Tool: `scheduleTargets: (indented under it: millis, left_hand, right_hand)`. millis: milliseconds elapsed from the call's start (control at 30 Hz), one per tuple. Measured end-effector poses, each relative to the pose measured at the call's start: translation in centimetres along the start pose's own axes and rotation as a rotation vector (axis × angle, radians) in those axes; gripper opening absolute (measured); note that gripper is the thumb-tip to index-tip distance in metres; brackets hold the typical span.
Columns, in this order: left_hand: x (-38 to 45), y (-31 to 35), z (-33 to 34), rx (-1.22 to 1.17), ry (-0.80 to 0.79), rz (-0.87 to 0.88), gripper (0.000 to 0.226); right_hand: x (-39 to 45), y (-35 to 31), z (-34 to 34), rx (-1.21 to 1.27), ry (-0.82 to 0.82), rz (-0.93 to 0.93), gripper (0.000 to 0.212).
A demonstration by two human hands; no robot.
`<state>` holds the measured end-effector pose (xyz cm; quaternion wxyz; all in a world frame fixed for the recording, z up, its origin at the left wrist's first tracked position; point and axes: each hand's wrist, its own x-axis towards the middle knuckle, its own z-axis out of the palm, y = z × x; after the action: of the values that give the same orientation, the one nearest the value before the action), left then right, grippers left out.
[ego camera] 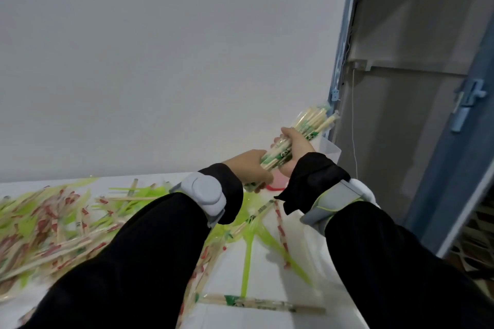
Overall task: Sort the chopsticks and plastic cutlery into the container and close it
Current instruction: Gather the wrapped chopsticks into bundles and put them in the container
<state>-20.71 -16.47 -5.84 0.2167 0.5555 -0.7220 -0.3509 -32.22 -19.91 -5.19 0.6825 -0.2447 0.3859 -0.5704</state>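
Both hands share one bundle of chopsticks (302,139), lifted well above the tabletop (302,283). The left hand (248,165) has its grip curled round the lower ends; the right hand (292,145) wraps the middle, and the upper ends fan out toward the wall corner. The sticks look unevenly aligned, so the step in hand seems to be squaring up the bundle before stowing it. That would go best with a loose right-hand grip while the left taps the ends level, keeping the wrappers from sliding out.

Just beyond the hands sits a pinkish container (276,181) with a red rim, mostly hidden; what it holds cannot be told. On the tabletop below, more wrapped chopsticks (45,232) lie scattered among green cutlery (247,256), so much sorting probably remains.
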Motion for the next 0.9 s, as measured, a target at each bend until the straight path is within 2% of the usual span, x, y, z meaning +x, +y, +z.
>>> scheduleTargets:
  millis: [33, 133, 167, 300, 400, 467, 567, 733, 833, 900]
  left_hand:
    - [1.0, 0.0, -0.1, 0.048, 0.060, -0.007, 0.014]
    - [4.2, 0.2, -1.7, 0.360, 0.228, -0.007, 0.013]
    - [5.4, 0.3, -2.4, 0.486, 0.260, -0.030, 0.015]
    - [9.5, 1.5, -3.3, 0.834, 0.319, -0.162, 0.017]
    - [12.5, 2.7, -2.0, 1.040, 0.314, -0.189, 0.014]
    - [14.9, 2.9, -0.6, 1.126, 0.241, -0.198, 0.014]
    - [18.4, 2.8, 1.7, 1.167, 0.114, -0.215, 0.022]
    - [22.2, 0.7, 3.3, 1.066, -0.026, -0.257, 0.009]
    - [22.7, -0.8, 4.5, 0.979, -0.177, -0.381, 0.027]
    - [22.1, -0.5, 5.1, 0.944, -0.224, -0.398, 0.043]
  right_hand:
    - [0.6, -0.8, -0.5, -0.094, -0.010, 0.020, 0.018]
    - [2.7, -3.8, -3.3, -0.561, -0.056, 0.084, 0.059]
    - [3.6, -5.1, -4.3, -0.698, -0.058, 0.058, 0.066]
    - [7.1, -8.8, -7.5, -1.172, 0.025, -0.203, 0.047]
    - [10.2, -8.5, -9.3, -1.478, -0.058, -0.304, 0.032]
    - [12.0, -7.7, -10.6, -1.646, -0.113, -0.295, 0.028]
    - [13.7, -6.8, -11.7, -1.718, -0.182, -0.271, 0.036]
    - [14.9, -6.2, -12.4, -1.745, -0.247, -0.271, 0.033]
    - [15.0, -6.5, -12.1, -1.825, -0.262, -0.250, 0.034]
    - [15.2, -6.7, -11.8, -1.821, -0.266, -0.210, 0.033]
